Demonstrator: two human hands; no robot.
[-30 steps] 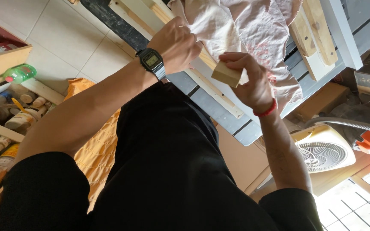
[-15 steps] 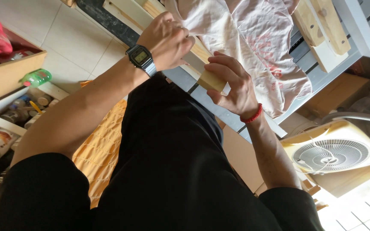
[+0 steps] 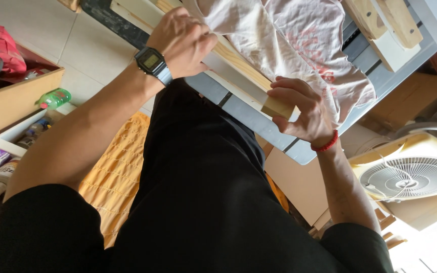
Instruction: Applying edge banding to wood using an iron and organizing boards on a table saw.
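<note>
Fingers (image 3: pixel 299 98) of the right hand (image 3: pixel 304 114) wrap closely around a small wooden block (image 3: pixel 277 107), pinching it by its sides against a long pale wooden strip (image 3: pixel 238 65) that lies on the grey surface (image 3: pixel 249 114). The left hand (image 3: pixel 180 43), with a digital watch (image 3: pixel 151 61) on its wrist, is curled into a tight grip over the strip farther along, at the edge of a crumpled white cloth (image 3: pixel 289 45). Judging by its look, the block is light, rigid and dry, with square edges that give a sure hold on opposite faces. The strip seems stiff yet slender, so it probably needs steadying near where the block presses on it.
</note>
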